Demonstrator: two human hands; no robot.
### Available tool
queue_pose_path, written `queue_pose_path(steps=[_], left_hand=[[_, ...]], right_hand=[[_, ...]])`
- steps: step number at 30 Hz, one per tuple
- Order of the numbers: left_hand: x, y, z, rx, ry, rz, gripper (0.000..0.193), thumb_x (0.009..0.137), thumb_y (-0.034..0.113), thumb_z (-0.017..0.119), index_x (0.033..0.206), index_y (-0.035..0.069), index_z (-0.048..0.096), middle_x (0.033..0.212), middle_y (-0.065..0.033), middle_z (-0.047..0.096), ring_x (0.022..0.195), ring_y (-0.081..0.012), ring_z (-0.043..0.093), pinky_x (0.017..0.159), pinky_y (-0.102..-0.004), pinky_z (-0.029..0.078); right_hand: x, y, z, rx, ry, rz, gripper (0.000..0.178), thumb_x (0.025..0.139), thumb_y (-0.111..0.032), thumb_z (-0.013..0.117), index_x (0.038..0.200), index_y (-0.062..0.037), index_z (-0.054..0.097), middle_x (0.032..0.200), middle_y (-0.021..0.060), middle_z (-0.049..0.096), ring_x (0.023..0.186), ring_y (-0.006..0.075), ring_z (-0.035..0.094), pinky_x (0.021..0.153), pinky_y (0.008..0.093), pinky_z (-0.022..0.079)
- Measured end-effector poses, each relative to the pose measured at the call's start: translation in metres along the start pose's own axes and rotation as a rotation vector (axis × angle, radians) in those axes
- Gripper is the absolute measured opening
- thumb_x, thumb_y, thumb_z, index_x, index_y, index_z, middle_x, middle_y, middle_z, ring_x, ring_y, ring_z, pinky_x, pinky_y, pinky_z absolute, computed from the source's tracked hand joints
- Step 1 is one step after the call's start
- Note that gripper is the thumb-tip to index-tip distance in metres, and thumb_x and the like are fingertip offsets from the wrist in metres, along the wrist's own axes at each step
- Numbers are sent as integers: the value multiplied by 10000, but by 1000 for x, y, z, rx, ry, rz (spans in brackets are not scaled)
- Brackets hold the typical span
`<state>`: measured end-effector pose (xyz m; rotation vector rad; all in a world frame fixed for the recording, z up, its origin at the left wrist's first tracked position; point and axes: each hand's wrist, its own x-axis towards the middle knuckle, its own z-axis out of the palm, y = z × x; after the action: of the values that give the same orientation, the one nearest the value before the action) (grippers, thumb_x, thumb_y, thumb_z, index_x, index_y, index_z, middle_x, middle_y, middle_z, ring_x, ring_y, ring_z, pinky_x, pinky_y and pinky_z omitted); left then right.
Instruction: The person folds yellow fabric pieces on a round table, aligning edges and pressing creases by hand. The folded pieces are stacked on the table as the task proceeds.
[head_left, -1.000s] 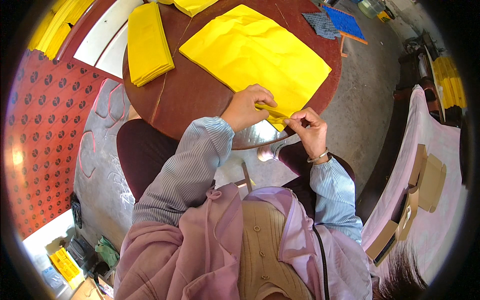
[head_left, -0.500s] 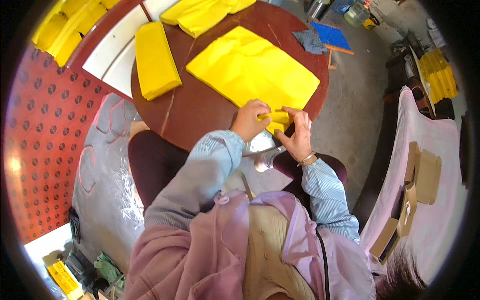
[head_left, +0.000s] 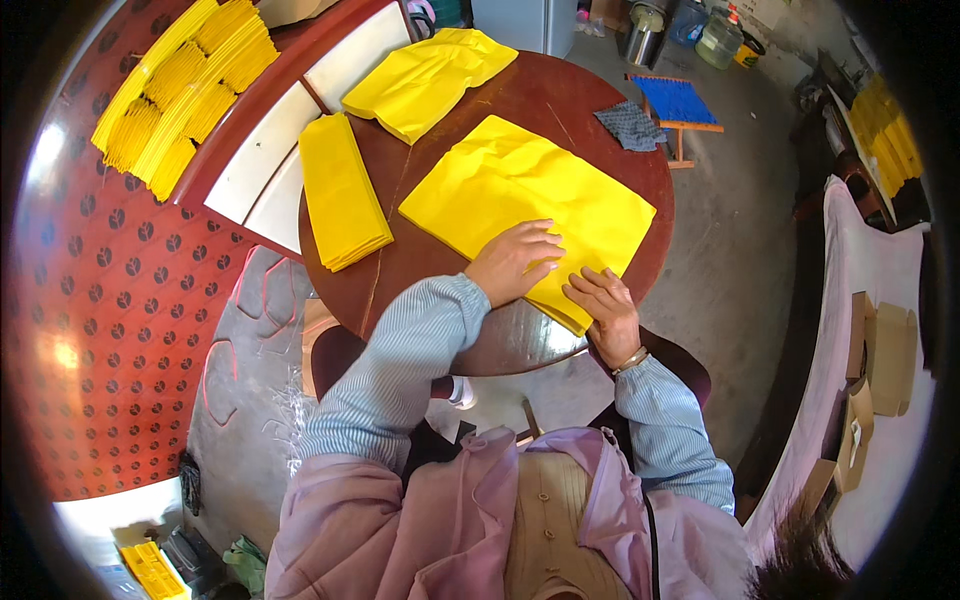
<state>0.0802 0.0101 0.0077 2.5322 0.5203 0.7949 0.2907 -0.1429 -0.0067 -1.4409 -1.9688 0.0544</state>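
A broad yellow sheet (head_left: 535, 190), paper or cloth I cannot tell, lies creased on a round dark-red table (head_left: 520, 335). My left hand (head_left: 517, 262) presses on its near part, fingers stretched out and a little apart. Just right of it, my right hand (head_left: 607, 310) lies on the sheet's near right edge, fingers extended. Between the hands, a narrower yellow part reaches toward the table's front edge. Whether it is folded under is hidden. To the left sits a stack of long folded yellow sheets (head_left: 342, 190). Farther back lies another loose yellow piece (head_left: 430, 82).
A grey cloth (head_left: 630, 126) lies at the table's far right, near a small stool with a blue seat (head_left: 680, 101). Bundled yellow stacks (head_left: 185, 90) stand at far left. Open cardboard boxes (head_left: 890, 360) rest on a pink-covered surface (head_left: 815, 360) at right.
My fingers have let go of the raised near edge they were pinching; that part now lies flat under both hands. The whole view has shifted, with the table lower in the picture.
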Motion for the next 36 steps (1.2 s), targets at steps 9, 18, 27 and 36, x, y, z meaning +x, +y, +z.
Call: queue_pose_path(steps=[9, 18, 27, 36], left_hand=[[-24, 45, 35, -38, -356, -25, 598, 1054, 256, 595, 1589, 35, 449, 1680, -166, 405, 1608, -321, 281, 1322, -443, 240], [-41, -30, -66, -316, -590, -244, 456, 1078, 198, 525, 1525, 122, 577, 1618, -130, 517, 1507, -346, 457, 1274, -421, 336], [-50, -87, -104, -759, -90, -745, 416, 1124, 241, 520, 1486, 36, 509, 1311, -156, 718, 1145, -247, 706, 1035, -348, 527], [-49, -64, -77, -415, 35, -930, 829, 916, 138, 824, 1559, 0, 320, 1073, -131, 795, 916, -180, 744, 868, -296, 575]], right_hand=[[-36, 48, -65, 116, -171, 25, 405, 881, 43, 660, 1239, -102, 781, 1297, 91, 767, 1310, 284, 682, 1214, 552, 415], [-40, 66, -78, 188, -236, 105, 265, 1002, -103, 679, 1251, -77, 766, 1292, 96, 767, 1269, 286, 701, 1201, 574, 422], [-25, 84, -73, 555, -93, 669, 352, 1073, -256, 660, 1228, 50, 739, 984, 102, 782, 877, 152, 708, 810, 307, 560], [-7, 72, -65, 365, 53, 731, 298, 1048, -227, 698, 1182, 32, 755, 918, 104, 776, 802, 146, 705, 746, 301, 557]])
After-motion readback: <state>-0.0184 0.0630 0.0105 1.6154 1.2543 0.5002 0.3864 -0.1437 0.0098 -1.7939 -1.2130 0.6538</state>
